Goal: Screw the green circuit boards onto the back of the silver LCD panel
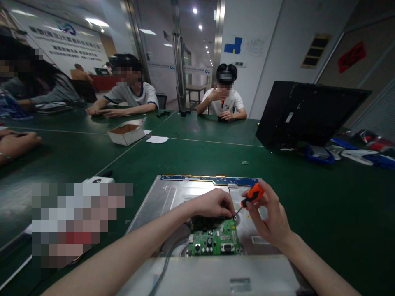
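An orange and black screwdriver [253,195] is gripped in my right hand [273,216], its thin shaft slanting down and left. The tip meets the upper right corner of a green circuit board [212,241]. Right beside that tip, my left hand [216,202] has its fingers curled and pinched together; whatever is between them is hidden. The board lies on the metal back of a flat display panel [175,193], which has a blue strip board [197,179] along its far edge. A grey cable [166,263] runs from the board's left side toward me.
A black monitor housing [302,115] stands on the green table [210,154] at the right, with blue-and-white items beside it. Left of centre are an open cardboard box [126,133] and white paper [157,139]. Several people sit around the table.
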A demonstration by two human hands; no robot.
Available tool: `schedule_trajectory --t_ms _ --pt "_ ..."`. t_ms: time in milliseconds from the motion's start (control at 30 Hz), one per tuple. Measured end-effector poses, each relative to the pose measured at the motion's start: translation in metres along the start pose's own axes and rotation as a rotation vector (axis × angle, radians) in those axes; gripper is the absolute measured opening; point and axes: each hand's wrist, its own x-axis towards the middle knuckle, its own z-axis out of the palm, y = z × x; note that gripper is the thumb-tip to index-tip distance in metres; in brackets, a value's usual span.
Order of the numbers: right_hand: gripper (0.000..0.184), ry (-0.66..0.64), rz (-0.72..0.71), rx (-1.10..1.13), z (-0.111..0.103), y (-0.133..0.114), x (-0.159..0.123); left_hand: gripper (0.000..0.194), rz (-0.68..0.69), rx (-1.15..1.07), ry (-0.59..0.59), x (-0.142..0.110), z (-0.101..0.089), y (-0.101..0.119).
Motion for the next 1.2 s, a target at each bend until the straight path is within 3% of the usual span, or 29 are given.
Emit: schedule_trajectory --t_ms 233,500,767,1033,1200 --pt "0.064 0.098 -0.055 -0.119 0.0033 0.0047 -0.0025 0.011 0.004 -0.035 -0.008 0.0002 -0.0002 -0.0010" --pt "0.064 -0.003 -0.030 -0.014 -0.0005 0.0015 0.0006 0.011 0.013 -0.009 -0.009 0.0006 0.0001 -0.0010" --pt "0.066 0.095 -0.056 -0.121 0.0025 0.0029 -0.0033 0.011 0.008 -0.038 -0.007 0.0004 -0.0001 -0.0003" --pt "0.061 0.035 -0.044 -0.052 0.0005 -0.0005 0.0008 0.010 -0.010 -0.007 -0.001 0.0006 0.0014 -0.0006" --pt "0.064 0.094 -0.052 -0.129 0.0027 0.0001 -0.0029 0.011 -0.014 -0.016 -0.001 -0.0001 0.0003 0.0021"
